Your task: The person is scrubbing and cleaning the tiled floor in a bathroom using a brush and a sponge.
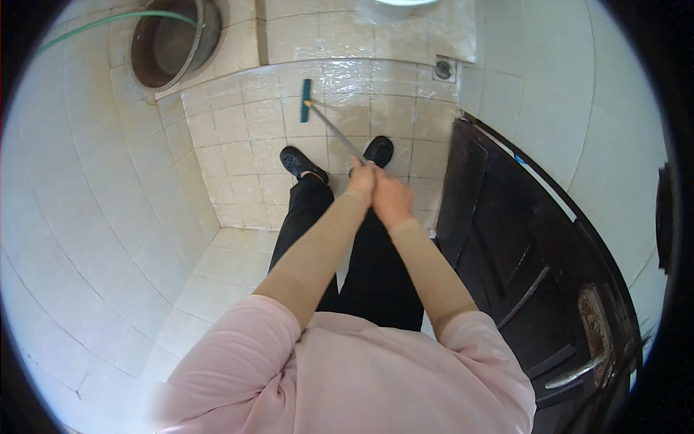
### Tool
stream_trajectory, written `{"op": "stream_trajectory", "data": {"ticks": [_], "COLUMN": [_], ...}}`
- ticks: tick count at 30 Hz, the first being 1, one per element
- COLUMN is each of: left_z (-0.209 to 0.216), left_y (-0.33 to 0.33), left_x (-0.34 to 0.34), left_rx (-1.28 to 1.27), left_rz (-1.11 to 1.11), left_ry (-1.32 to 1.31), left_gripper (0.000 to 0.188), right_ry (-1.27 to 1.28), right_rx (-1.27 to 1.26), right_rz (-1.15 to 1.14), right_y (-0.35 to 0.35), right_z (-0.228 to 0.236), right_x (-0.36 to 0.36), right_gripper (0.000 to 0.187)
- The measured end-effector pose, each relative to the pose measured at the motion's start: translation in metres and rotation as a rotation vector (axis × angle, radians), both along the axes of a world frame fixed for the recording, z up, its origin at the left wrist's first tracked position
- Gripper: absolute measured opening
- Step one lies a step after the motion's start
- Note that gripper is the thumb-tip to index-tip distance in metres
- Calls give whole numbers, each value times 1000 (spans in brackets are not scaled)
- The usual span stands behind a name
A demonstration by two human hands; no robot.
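Observation:
A long-handled floor brush with a green head (306, 100) rests on the wet tiled floor (238, 119), ahead of my feet and slightly left. Its thin grey handle slants back toward me. My left hand (361, 181) is wrapped round the handle, farther along it toward the brush head. Close behind, and touching or nearly touching it, my right hand (392, 199) is also closed on the handle. The handle's near end is hidden by my hands and arms. Black clogs are on my feet, either side of the handle's line.
At the far left a large round tub (173, 43) stands on a raised ledge, with a green hose (116, 19) running into it. A floor drain (444, 69) lies at the far right. A dark door (520, 246) with a metal handle is close on my right; white tiled wall rises left.

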State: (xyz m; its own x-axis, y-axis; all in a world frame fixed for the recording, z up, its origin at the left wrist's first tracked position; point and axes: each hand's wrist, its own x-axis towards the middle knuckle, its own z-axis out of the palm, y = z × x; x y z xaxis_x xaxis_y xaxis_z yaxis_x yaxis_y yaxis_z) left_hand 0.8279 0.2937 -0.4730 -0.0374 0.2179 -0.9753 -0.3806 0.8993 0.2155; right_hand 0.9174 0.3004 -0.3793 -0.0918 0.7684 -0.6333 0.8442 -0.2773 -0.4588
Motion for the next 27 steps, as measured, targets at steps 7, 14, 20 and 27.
{"op": "stream_trajectory", "data": {"ticks": [7,14,20,27], "left_z": [1,-3,57,196], "left_y": [12,42,28,-56], "left_x": [-45,-217,-325,-625], "left_rx": [42,77,60,356], "left_rz": [-9,218,14,-703], "left_ry": [95,53,34,1669], "left_gripper": [57,51,66,44], "right_ry": [2,62,-167,-293], "right_rx": [11,30,69,134], "right_rz": [80,137,348,627], "right_y": [6,34,39,80], "right_z": [-9,-29,-2,-20], "right_x": [-52,-214,-235,-308], "right_gripper": [29,32,34,37]}}
